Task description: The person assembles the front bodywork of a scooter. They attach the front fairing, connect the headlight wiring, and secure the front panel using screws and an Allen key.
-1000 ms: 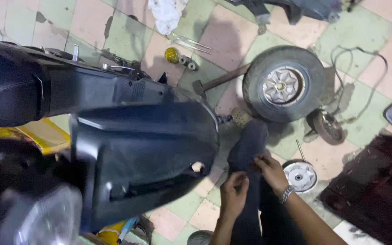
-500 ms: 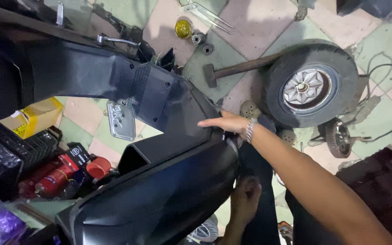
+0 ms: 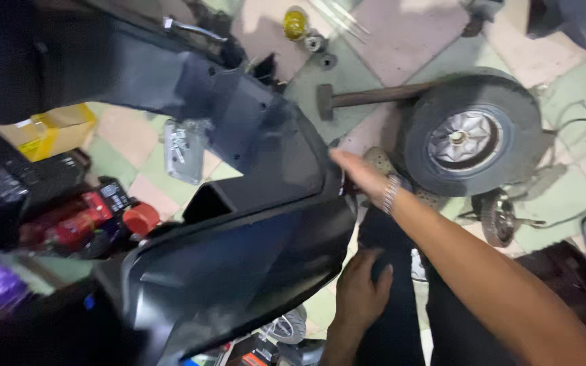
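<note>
Large black scooter body panel (image 3: 239,230) is seen lifted off the floor, tilted, filling left and centre of the head view. Right hand (image 3: 361,175) is laid flat against the panel's right edge, fingers stretched out, not curled round anything; a metal wristband is worn at the wrist. Left hand (image 3: 361,291) is lower, just under the panel's bottom corner, resting on the dark trouser leg; fingers loosely bent, whether anything is pinched cannot be told.

Progress, judged only from how things lie: panel appears already detached from the scooter, since it is held free with its inner side and mounting holes exposed. It has not yet been set down or fitted anywhere. A small clear bag of screws (image 3: 183,150) lies on the tiled floor (image 3: 401,41) beyond the panel, so fasteners seem to be out already.

Around it: removed wheel with tyre (image 3: 469,139) lies flat on the floor to the right, a hammer (image 3: 367,98) touching it at its left side. Yellow cardboard box (image 3: 52,129) and red-black tools (image 3: 96,217) are at left, partly blurred. Small yellow cap (image 3: 295,22) near top edge.
</note>
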Demonstrator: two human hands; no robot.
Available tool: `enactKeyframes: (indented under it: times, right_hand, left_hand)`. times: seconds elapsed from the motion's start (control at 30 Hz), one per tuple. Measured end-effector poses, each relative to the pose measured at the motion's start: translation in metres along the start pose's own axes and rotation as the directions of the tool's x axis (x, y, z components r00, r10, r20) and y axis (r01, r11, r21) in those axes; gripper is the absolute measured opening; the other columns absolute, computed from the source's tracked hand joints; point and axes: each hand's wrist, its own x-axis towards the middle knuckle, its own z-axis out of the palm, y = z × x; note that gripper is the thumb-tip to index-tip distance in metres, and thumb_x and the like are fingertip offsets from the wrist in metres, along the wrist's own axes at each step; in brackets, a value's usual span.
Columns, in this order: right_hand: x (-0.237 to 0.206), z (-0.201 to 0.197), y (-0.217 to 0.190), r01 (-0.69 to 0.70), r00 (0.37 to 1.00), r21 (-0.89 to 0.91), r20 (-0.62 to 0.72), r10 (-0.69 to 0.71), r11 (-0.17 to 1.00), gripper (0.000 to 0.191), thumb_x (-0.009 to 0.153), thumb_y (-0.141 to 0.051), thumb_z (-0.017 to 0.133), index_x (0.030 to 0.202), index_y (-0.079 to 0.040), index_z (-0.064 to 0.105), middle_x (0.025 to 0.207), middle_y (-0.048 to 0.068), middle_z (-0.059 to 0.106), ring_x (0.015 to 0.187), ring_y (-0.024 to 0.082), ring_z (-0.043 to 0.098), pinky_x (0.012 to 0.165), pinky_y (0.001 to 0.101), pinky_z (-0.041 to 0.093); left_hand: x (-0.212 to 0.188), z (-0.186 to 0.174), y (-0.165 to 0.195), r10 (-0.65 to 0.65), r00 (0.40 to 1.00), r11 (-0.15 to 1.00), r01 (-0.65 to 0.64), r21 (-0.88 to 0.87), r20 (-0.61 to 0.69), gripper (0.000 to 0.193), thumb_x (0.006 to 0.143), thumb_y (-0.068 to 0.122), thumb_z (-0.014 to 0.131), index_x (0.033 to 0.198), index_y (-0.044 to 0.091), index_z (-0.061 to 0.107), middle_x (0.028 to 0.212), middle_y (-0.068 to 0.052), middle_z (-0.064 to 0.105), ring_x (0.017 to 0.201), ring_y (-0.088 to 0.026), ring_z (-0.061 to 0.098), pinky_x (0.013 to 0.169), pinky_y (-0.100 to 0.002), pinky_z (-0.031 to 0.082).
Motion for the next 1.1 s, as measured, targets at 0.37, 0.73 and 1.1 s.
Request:
enactKeyframes:
  times: [0.37,0.73,1.1]
  right_hand:
    - [-0.037,0.094,0.098,0.422,0.705,0.275,-0.698,-0.123,0.864,0.063,0.1,-0.052,0.054,0.13,0.001,0.067,0.125,0.014,0.072,0.114,0.025,0.065,0.101,0.0335,0.046]
    - [-0.03,0.101,0.105,0.365,0.683,0.374,-0.73,0.027,0.852,0.066,0.103,-0.056,0.043,0.132,-0.001,0.064,0.128,0.016,0.07,0.123,0.028,0.063,0.106,0.0348,0.044]
    - [-0.01,0.081,0.15,0.337,0.454,-0.329,-0.764,-0.458,0.882,0.048,0.116,-0.032,0.031,0.137,0.004,0.053,0.135,0.027,0.059,0.127,0.041,0.055,0.117,0.0446,0.04]
  left_hand:
    - [0.1,-0.101,0.1,0.154,0.983,0.207,-0.128,0.97,0.097,0.05,0.084,0.051,0.07,0.1,0.003,0.076,0.11,-0.017,0.063,0.109,-0.033,0.057,0.092,-0.044,0.045]
    - [0.276,-0.148,-0.018,-0.151,0.906,0.254,-0.351,0.901,0.396,0.031,0.087,0.03,0.061,0.099,0.008,0.078,0.109,-0.019,0.074,0.104,-0.038,0.072,0.086,-0.048,0.058]
    - [0.259,-0.179,-0.008,-0.387,0.879,0.051,-0.279,0.959,0.277,0.031,0.091,0.025,0.058,0.114,0.011,0.072,0.119,-0.016,0.069,0.109,-0.035,0.067,0.086,-0.05,0.055]
